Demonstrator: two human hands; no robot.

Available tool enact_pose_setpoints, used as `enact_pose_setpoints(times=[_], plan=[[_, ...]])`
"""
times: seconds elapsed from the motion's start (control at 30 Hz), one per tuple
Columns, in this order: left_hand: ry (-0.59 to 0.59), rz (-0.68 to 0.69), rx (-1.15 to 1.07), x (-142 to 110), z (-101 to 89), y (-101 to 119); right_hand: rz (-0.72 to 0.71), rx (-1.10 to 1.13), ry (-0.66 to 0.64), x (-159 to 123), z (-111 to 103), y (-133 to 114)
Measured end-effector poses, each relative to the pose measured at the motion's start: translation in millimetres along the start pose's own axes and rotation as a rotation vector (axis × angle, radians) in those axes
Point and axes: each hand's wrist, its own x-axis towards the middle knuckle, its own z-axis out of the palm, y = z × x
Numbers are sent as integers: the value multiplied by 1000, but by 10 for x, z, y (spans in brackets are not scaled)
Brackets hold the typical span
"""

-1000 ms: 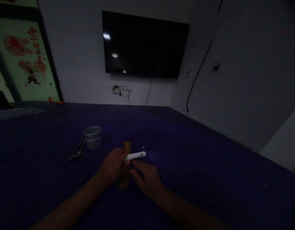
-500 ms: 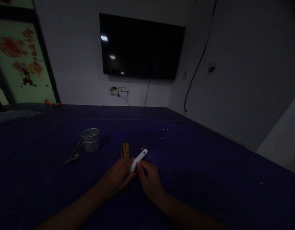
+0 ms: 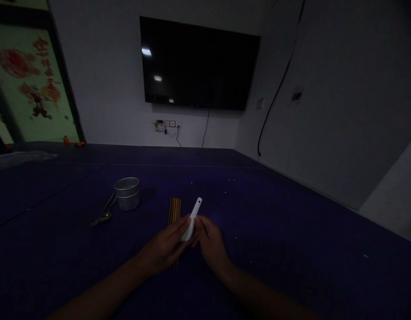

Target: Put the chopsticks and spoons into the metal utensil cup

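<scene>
Between my two hands is a white soup spoon [image 3: 196, 209], its handle with a small hole pointing up and away from me. My left hand [image 3: 165, 244] is closed around the wider lower part, which its fingers partly cover. My right hand [image 3: 210, 242] pinches the spoon from the right side. Beneath my left hand lies a row of brown chopsticks [image 3: 175, 208], side by side on the dark blue surface [image 3: 279, 213]. Their middle is hidden by the hand.
A metal utensil cup [image 3: 128, 195] stands upright at the left, with metal cutlery [image 3: 105, 215] lying beside it. Small white bits dot the surface. Behind are a wall-mounted television [image 3: 199, 64], sockets with cables, and a decorated glass door [image 3: 34, 84].
The spoon has turned more upright, its handle end swinging up and slightly left, and more of its lower part shows. My right hand has shifted slightly upward. The cup, cutlery and chopsticks stay put.
</scene>
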Motion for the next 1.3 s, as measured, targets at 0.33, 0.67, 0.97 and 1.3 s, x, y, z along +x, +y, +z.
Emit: enact_pose_setpoints(times=[0.33, 0.67, 0.97, 1.3], plan=[[-80, -152, -72, -48, 83, -86, 35, -21, -46, 28, 27, 153], [-208, -167, 92, -18, 18, -91, -27, -111, -153, 116, -55, 167], [-286, -283, 86, -12, 45, -82, -17, -334, -124, 150, -84, 260], [-380, -431, -12, 67, -5, -49, -146, -617, -212, 131, -93, 115]])
